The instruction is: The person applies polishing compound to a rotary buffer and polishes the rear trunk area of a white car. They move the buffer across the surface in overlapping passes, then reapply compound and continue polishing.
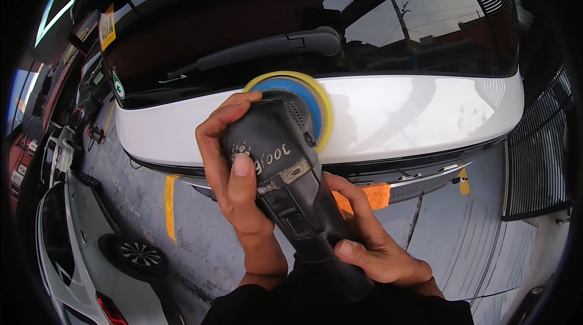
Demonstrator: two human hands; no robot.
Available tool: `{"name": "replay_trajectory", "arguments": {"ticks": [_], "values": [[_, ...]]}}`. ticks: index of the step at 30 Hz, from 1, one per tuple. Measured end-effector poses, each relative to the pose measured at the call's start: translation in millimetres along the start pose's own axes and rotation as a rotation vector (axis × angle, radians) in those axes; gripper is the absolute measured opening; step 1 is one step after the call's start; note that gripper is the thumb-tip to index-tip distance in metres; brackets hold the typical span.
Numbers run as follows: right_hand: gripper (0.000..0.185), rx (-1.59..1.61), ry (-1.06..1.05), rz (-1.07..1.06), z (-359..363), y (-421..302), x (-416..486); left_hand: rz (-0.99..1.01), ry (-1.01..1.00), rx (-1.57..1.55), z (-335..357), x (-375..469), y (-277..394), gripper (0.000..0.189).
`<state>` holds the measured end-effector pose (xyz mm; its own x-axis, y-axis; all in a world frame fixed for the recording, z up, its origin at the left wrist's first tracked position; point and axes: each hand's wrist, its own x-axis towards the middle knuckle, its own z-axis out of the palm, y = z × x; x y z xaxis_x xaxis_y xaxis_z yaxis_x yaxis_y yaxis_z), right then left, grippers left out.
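A black Bigfoot car polisher (278,143) is in both hands, its yellow foam pad (326,120) with a blue backing against the white painted panel (387,115) of a car's tailgate. My left hand (237,175) grips the polisher's head, thumb on top and fingers around its far side. Around the rear handle is my right hand (373,238), with the thumb on top. Just above the pad, the rear wiper (273,47) lies across the dark rear window (218,20). The pad's lower left part is hidden behind the tool.
An orange cloth (380,195) lies on the rear bumper (419,190) below the panel. A silver car (100,252) stands at the left on the grey floor with yellow markings (170,206). A slatted metal gate (537,156) is at the right.
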<state>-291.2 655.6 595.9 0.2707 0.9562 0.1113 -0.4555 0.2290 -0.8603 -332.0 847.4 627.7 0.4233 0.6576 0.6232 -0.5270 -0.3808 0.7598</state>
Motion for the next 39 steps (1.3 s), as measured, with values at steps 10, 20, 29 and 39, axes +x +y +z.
{"name": "replay_trajectory", "arguments": {"ticks": [10, 20, 29, 39], "values": [[0.098, 0.130, 0.215, 0.006, -23, -16, -49, 0.064, -0.169, -0.046, 55, -18, -3, 0.054], [0.114, 0.223, 0.574, -0.143, -5, 7, -67, 0.180, -0.405, 0.004, 64, -20, -8, 0.048], [0.102, 0.124, 0.398, -0.052, 29, 17, -11, 0.089, -0.262, -0.099, 1, 2, -7, 0.050], [0.082, -0.115, 0.070, -0.037, 51, 37, 53, -0.005, 0.089, 0.023, -57, 21, 6, 0.063]]}}
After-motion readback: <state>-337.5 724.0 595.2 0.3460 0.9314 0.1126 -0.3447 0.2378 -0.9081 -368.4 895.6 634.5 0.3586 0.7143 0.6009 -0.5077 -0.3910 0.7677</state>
